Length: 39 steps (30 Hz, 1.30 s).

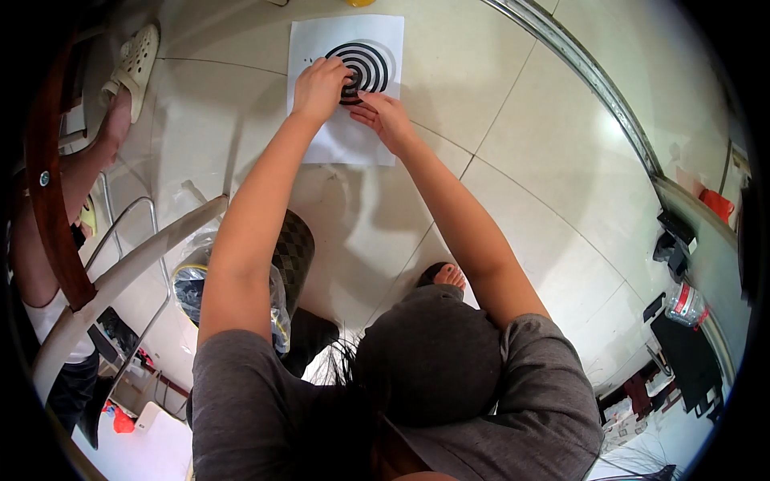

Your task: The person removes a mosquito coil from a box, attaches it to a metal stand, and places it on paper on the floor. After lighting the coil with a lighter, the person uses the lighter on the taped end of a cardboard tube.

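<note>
A black spiral mosquito coil is over a white sheet of paper on the tiled floor, its rings casting a soft shadow on the sheet. My left hand reaches over the coil's left side, its fingers bent down onto the inner rings near the centre. From the lower right, my right hand grips the coil's lower edge, thumb on top and the other fingers curled beneath. Part of the coil's left side is hidden under my left hand. A few small dark crumbs lie on the paper left of the coil.
A plastic-lined bin stands left of my legs, beside a dark patterned stool. Another person's leg and pale clog are at the left, by a wooden chair. A metal floor track and a plastic bottle are at the right.
</note>
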Tool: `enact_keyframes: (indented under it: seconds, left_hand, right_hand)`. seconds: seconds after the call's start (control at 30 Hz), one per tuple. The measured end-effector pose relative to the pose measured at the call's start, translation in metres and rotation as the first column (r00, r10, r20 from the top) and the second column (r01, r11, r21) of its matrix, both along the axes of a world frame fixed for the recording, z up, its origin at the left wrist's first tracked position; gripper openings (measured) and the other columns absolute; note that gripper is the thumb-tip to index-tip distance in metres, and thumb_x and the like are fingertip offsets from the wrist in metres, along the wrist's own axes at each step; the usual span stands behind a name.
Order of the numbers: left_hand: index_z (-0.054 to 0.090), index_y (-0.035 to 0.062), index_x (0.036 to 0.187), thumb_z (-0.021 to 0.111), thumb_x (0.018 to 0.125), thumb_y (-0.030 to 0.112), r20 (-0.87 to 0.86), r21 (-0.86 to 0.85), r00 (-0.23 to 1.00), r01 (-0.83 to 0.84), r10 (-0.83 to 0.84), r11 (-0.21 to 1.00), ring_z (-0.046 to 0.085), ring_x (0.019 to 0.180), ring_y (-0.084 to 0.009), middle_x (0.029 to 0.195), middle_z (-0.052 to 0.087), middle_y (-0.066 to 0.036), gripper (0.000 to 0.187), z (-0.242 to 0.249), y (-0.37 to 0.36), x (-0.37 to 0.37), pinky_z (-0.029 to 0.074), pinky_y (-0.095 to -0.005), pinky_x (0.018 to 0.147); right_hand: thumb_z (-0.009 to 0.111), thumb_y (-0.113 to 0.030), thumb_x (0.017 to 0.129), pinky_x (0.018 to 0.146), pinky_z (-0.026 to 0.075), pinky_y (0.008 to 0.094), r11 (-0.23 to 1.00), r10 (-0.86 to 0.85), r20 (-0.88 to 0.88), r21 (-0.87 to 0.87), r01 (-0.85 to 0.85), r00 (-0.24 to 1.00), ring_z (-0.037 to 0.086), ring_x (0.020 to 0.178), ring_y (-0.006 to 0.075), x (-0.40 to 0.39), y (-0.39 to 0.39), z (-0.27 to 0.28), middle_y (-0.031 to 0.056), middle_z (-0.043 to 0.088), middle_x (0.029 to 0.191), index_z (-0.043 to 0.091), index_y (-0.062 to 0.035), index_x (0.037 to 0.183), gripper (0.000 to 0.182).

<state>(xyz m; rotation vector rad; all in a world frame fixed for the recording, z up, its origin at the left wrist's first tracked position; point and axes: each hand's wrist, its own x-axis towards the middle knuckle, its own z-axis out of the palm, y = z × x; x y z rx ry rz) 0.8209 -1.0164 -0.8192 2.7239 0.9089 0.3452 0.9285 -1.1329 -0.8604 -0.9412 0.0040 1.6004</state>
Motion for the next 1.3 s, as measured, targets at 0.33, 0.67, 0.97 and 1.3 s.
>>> enact_keyframes:
  seconds: [0.33,0.67,0.97,1.3]
  left_hand:
    - [0.068,0.0119,0.084,0.067,0.074,0.014,-0.046,-0.015,0.999,-0.021,0.020,1.000,0.057,0.082,-0.0193,0.082,0.057,0.001,0.010,0.005,-0.004,-0.002,0.048,-0.0341,0.071]
    - [0.068,0.0132,0.088,0.068,0.074,0.015,-0.034,-0.026,0.999,-0.028,0.027,0.999,0.058,0.081,-0.0191,0.083,0.057,0.001,0.014,0.007,-0.006,-0.001,0.049,-0.0334,0.070]
    - [0.066,0.0110,0.091,0.064,0.080,0.016,-0.014,-0.113,0.995,-0.098,0.097,0.989,0.058,0.079,-0.0212,0.084,0.059,-0.002,0.012,0.018,-0.006,-0.003,0.048,-0.0349,0.067]
    - [0.036,0.0060,0.137,0.045,0.094,0.030,0.298,-0.249,0.945,0.216,-0.137,0.944,0.044,0.123,-0.0259,0.135,0.044,-0.013,0.050,0.125,-0.094,0.010,0.030,-0.0382,0.105]
  right_hand:
    - [0.063,-0.023,0.084,0.083,0.050,0.0329,0.999,0.004,-0.004,-0.031,-0.004,1.000,0.062,0.087,0.0195,0.001,0.002,-0.002,0.0121,0.064,0.096,0.059,0.0025,0.095,0.028]
    - [0.061,-0.016,0.084,0.084,0.049,0.0319,0.989,-0.034,0.096,-0.140,0.048,0.995,0.061,0.091,0.0203,-0.012,0.005,0.003,0.0129,0.064,0.099,0.058,0.0036,0.099,0.025]
    - [0.062,-0.030,0.085,0.063,0.050,0.0268,0.961,0.006,0.229,-0.271,0.058,0.973,0.059,0.072,0.0167,-0.010,-0.027,0.029,0.0094,0.060,0.086,0.056,0.0022,0.092,0.034]
    - [0.039,-0.030,0.096,0.096,0.038,0.0374,0.977,-0.174,-0.319,-0.178,0.121,0.932,0.050,0.112,0.0204,0.006,-0.034,0.199,0.0123,0.051,0.120,0.048,-0.0041,0.118,0.035]
